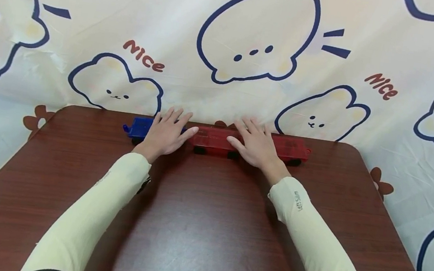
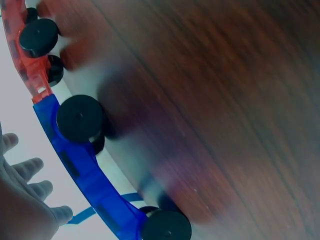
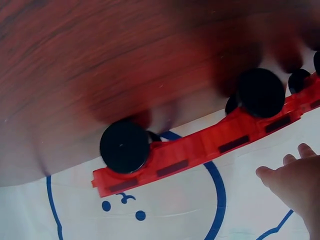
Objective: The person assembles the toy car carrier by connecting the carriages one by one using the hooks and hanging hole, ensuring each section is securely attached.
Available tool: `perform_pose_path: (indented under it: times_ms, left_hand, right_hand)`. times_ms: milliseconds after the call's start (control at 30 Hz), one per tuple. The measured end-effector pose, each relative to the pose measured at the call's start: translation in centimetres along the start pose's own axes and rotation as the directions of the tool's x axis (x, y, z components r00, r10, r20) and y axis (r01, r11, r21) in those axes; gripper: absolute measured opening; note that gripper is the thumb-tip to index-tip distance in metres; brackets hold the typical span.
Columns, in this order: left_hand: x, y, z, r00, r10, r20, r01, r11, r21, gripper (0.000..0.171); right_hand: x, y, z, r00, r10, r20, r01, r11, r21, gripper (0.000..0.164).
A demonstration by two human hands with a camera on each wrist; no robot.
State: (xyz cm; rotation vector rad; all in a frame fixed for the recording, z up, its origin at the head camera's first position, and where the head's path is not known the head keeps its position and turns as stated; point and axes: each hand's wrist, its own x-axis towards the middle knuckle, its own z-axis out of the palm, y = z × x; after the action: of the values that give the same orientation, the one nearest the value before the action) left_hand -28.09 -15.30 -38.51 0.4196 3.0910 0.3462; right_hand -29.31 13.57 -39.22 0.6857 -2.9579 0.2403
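A row of toy train cars on black wheels stands along the far edge of the table. At its left end is a translucent blue car (image 1: 141,127), partly hidden by my left hand (image 1: 165,133), whose fingers are spread. The left wrist view shows the blue car meeting a red car (image 2: 35,60) end to end. My right hand (image 1: 258,147), fingers also straight and spread, lies over the place where the middle red car (image 1: 214,141) and the right red car (image 1: 292,149) meet. Neither hand has its fingers curled round a car.
The brown wooden table (image 1: 197,216) runs from me to a pale cloth backdrop (image 1: 213,100) with cartoon figures, right behind the cars. More of the same cloth hangs at both sides of the table.
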Motion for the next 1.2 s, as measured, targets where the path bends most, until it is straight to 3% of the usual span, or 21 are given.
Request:
perform_pose_path:
  times_ms: [533, 900, 1200]
  left_hand:
    - [-1.4, -3.0, 0.0, 0.998, -0.035, -0.045, 0.032, 0.997, -0.065, 0.079]
    - [-2.7, -5.3, 0.0, 0.998, -0.067, -0.003, 0.067, 0.997, -0.043, 0.082]
    - [-2.4, -6.2, 0.5, 0.998, -0.062, 0.019, 0.062, 0.998, -0.012, 0.086]
  right_hand:
    - [1.1, -2.0, 0.5, 1.000, -0.031, -0.007, 0.031, 0.999, 0.021, 0.069]
    - [1.8, -3.4, 1.2, 0.999, -0.018, 0.034, 0.017, 1.000, 0.027, 0.072]
    - [2.3, -4.1, 1.7, 0.997, -0.020, 0.077, 0.017, 0.999, 0.032, 0.074]
